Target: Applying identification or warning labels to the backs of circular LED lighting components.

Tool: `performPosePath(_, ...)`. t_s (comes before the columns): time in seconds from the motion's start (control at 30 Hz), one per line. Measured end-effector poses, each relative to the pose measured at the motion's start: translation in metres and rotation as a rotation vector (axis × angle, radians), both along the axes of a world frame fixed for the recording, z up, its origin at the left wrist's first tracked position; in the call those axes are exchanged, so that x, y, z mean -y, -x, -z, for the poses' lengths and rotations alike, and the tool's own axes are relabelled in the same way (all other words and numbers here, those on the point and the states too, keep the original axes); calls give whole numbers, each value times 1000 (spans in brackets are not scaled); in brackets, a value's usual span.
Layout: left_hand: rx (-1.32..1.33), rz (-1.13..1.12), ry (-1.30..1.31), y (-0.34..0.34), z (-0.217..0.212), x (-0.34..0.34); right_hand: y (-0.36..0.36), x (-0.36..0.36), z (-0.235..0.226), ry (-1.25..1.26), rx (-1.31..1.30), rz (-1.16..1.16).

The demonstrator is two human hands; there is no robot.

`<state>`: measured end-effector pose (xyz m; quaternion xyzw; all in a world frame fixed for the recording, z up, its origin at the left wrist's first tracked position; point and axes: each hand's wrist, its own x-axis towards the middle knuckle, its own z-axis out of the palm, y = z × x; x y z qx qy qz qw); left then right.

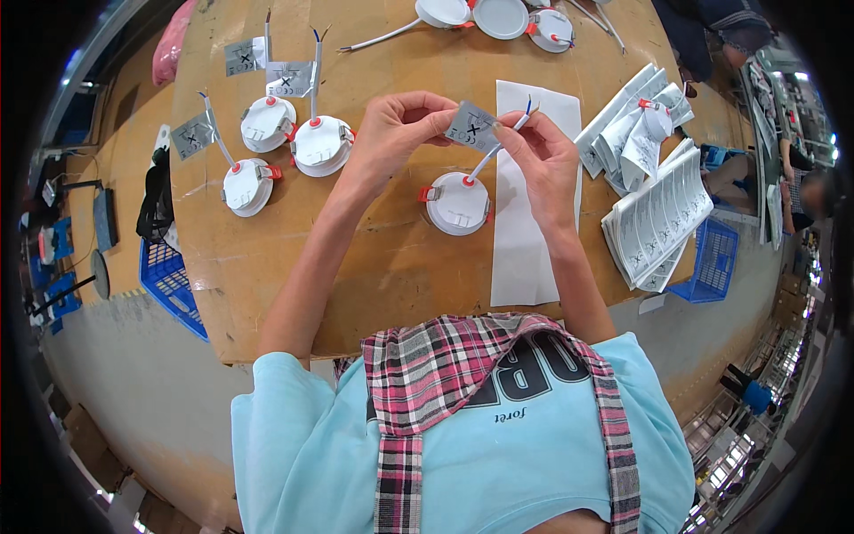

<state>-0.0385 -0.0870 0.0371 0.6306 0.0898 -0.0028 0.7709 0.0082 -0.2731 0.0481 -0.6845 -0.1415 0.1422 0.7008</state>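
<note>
Lamps [321,149] sit at left, apparently parked clear; left hand [398,133] pinches silver label [472,125] at white lead [485,165] of central lamp [456,206] on table [400,276], right hand [544,158] pinching that lead, presumably for steadiness, with label sheets [656,218] rightmost, within reach.

Place: workshop, factory type. Evidence as follows. Wooden table [258,258], one, large, top scuffed and stained. Round white lamps [318,147], several, of like pattern, bare-ended cables attached. Printed label sheets [654,218], in a stack at the table's right. Blue plastic basket [169,280], beside the table's left edge; second blue basket [717,254], beside its right. Floor [133,365], grey, hard. Cardboard boxes [93,438], brown, lower left. Rack-like frames [725,458], lower right, blurred. Another person [712,18], upper right, near the table's far corner.
</note>
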Motion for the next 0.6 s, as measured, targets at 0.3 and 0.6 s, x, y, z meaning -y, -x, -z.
performPosePath(0.3, -44, 40, 35, -3, 7, -4, -6, 5, 4, -9, -5, -51)
performPosePath(0.6, -7, 11, -65, -1, -4, 1, -9, 7, 2, 34, -23, -45)
